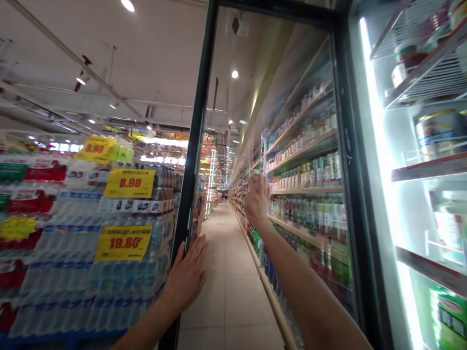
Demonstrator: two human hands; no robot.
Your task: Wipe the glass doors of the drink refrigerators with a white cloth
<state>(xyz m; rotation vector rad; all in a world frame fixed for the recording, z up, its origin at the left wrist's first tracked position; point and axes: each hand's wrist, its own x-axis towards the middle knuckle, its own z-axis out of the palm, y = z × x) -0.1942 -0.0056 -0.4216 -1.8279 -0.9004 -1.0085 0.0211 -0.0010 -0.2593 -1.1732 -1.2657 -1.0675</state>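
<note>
A tall glass cooler door (233,121) with a black frame stands swung out in front of me. My left hand (188,277) lies flat against the door's left edge, fingers stretched out and holding nothing. My right hand (257,198) is raised against the glass at about mid-height. Its fingers are together and blurred, with a small pale thing I cannot make out at the fingertips. Through the glass I see the aisle floor and long shelves of bottled drinks (310,214).
The lit cooler interior (430,170) at the right holds cans and bottles on wire shelves. A stack of shrink-wrapped water bottles (91,282) with yellow price signs (129,183) stands at the left. The tiled aisle (226,272) runs straight ahead.
</note>
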